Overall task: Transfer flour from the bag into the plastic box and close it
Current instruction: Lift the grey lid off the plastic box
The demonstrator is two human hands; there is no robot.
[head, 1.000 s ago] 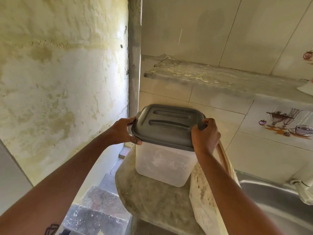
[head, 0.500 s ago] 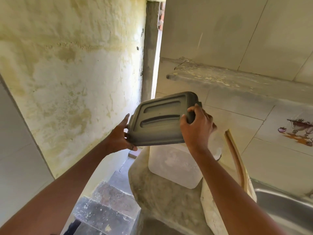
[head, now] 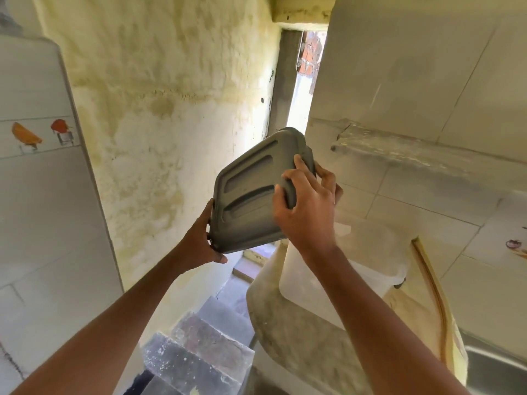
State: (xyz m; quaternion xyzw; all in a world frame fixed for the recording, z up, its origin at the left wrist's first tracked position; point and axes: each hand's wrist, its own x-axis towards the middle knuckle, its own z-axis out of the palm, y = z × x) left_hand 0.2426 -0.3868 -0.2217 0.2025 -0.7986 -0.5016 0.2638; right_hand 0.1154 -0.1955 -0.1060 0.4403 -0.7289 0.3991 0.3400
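Nearest the camera, two bare forearms reached up from the bottom edge, both cut off by the frame. Below and between them lay worn stone steps, their lower part out of view.

The left hand gripped the lower left corner of the grey lid, thumb curled under the rim and fingers mostly hidden behind it. The right hand clamped the lid's right edge, thumb lying on the top face and fingers wrapped round the back, only their tips showing past the rim. The lid was held in the air, steeply tilted, its ribbed top facing the camera and its upper corner pointing toward the narrow gap in the wall; it stood clear of the container below.

Under the right wrist sat the translucent plastic box, uncovered, on the rounded end of a rough concrete counter. The right forearm crossed its near side, and the pale walls made its contents hard to judge. Just right of the box leaned the flour bag, cream with a brown seam along its edge; any printing on it could not be read. A strip of steel sink showed at the lower right corner, mostly cut off.

Farther back, a chipped ledge ran along the tiled wall. On the left, tiles carried small fruit pictures, without legible writing. A stained yellow plaster wall filled the middle.
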